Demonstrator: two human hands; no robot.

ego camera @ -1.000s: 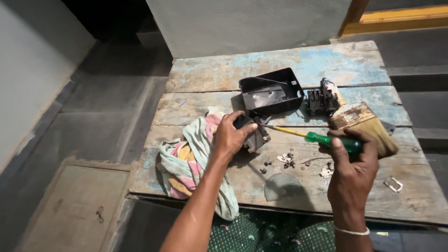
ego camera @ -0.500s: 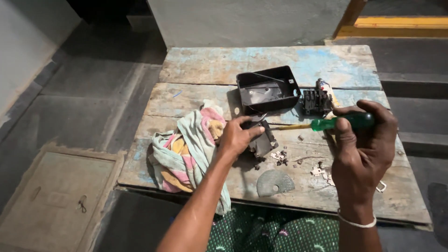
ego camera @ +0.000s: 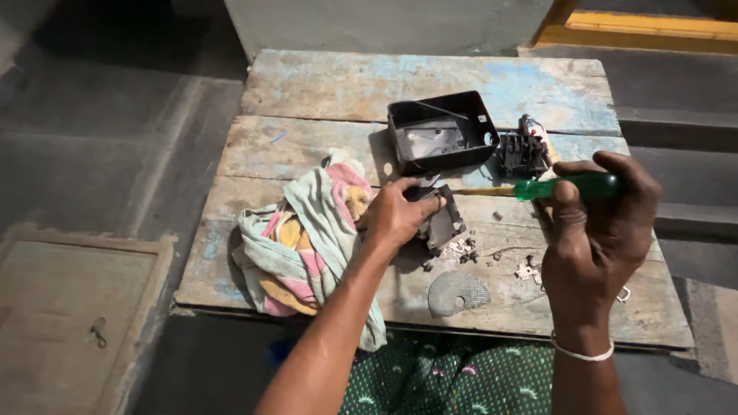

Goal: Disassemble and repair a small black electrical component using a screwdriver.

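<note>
Left hand (ego camera: pixel 400 215): curled closed, a small dark plastic part (ego camera: pixel 442 224) is gripped.
Right hand (ego camera: pixel 596 230): fist closed, a green-handled screwdriver (ego camera: pixel 565 187) is held.

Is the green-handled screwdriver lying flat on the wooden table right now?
No, the right hand grips the green-handled screwdriver above the wooden table, its shaft pointing toward the left hand.

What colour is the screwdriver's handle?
Translucent green; the screwdriver shows best in the head view, in the right hand.

Left hand (ego camera: pixel 396 215) curled palm-down in a grip, right hand (ego camera: pixel 596 223) raised, fingers clenched, both forearms extended
</note>
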